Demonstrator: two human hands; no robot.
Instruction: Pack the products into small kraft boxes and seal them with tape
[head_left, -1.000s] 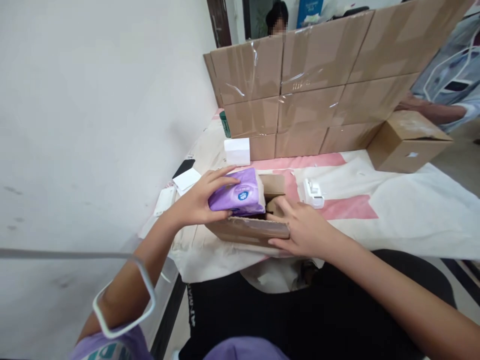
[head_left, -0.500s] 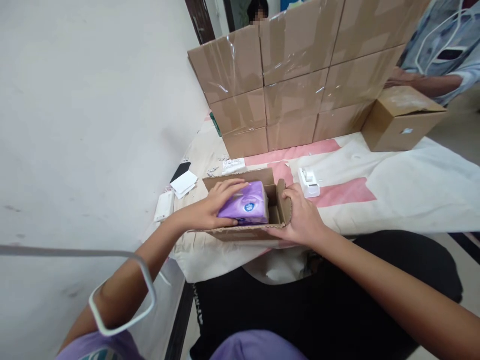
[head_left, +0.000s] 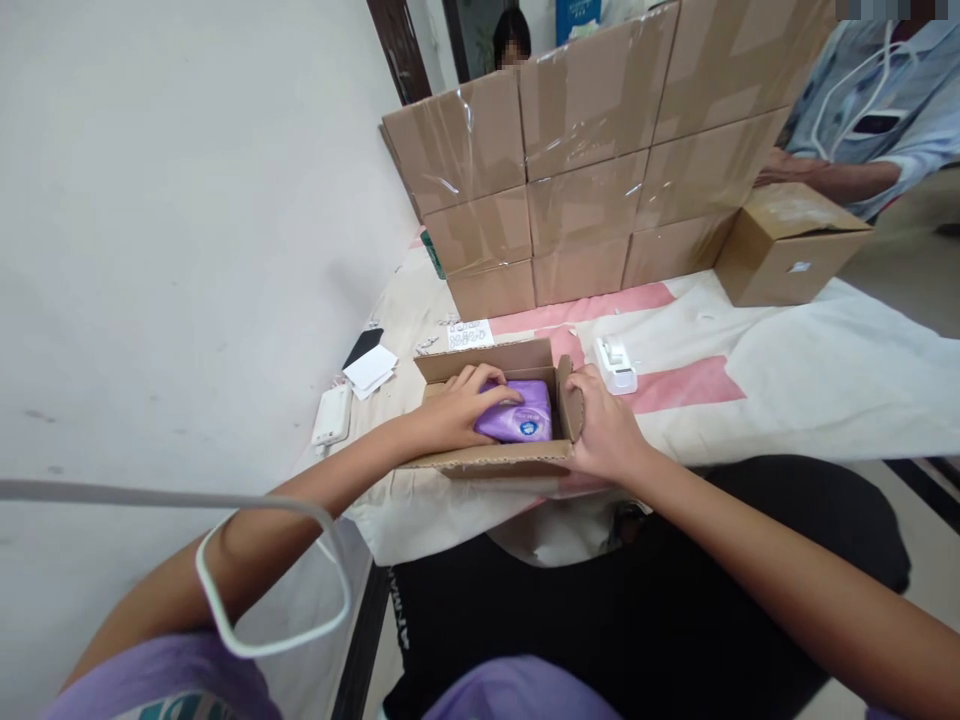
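Note:
A purple soft pack of tissues (head_left: pixel 517 412) lies inside an open cardboard box (head_left: pixel 510 460) on the cloth-covered table. My left hand (head_left: pixel 461 408) reaches into the box from the left, its fingers curled over the pack's top and left end. At the box's right end, my right hand (head_left: pixel 604 415) grips the raised flap, with the thumb side up on its edge. Long flaps stand up at the box's far and near sides. The bottom of the box is mostly hidden by the pack.
Stacked taped cartons (head_left: pixel 577 200) rise behind the box. A closed carton (head_left: pixel 787 245) sits at the right, near a person's arm (head_left: pixel 840 182). A white tape dispenser (head_left: pixel 615 365), a printed sheet (head_left: pixel 471 334), white papers (head_left: pixel 371 370) and a white device (head_left: pixel 331 415) lie about.
The tissue pack has moved right and sunk deeper into the box, with my left hand following it. My right hand keeps its hold on the right flap.

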